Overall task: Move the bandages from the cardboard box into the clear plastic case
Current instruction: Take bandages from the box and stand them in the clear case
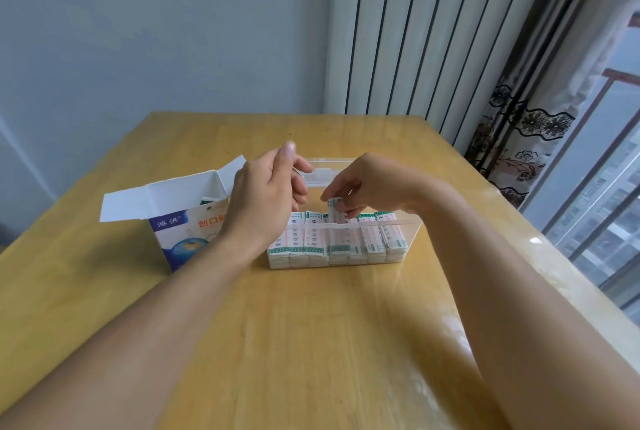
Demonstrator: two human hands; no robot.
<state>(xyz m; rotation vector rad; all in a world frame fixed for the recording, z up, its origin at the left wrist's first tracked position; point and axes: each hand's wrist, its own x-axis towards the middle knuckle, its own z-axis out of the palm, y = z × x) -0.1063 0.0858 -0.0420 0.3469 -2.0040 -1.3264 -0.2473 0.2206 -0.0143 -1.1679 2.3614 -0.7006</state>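
Paper-wrapped and thin, the bandages point(335, 208) pinched in the right hand point(363, 184) look near weightless, a small stack that will bend and fan apart if held loosely. The fingertips point(330, 195) grasp its top end, thumb on one face and fingers on the other, so the lower end hangs straight below them, entering the case point(408, 232). That end grip seems the right one: a squeeze across the flat faces keeps the slick wrappers from sliding on each other, and it leaves the bottom edge free to slot in.

Beneath the fingers, packed rows of bandages point(311, 239) already fill most of the case, so the gap is tight and the stack may buckle if pushed rather than guided down.

The left hand point(266, 194) hovers just left of the right fingers, loosely curled and grasping nothing. Further left, beyond that hand, stands the box point(166, 208), flaps open, with some bandages showing inside.
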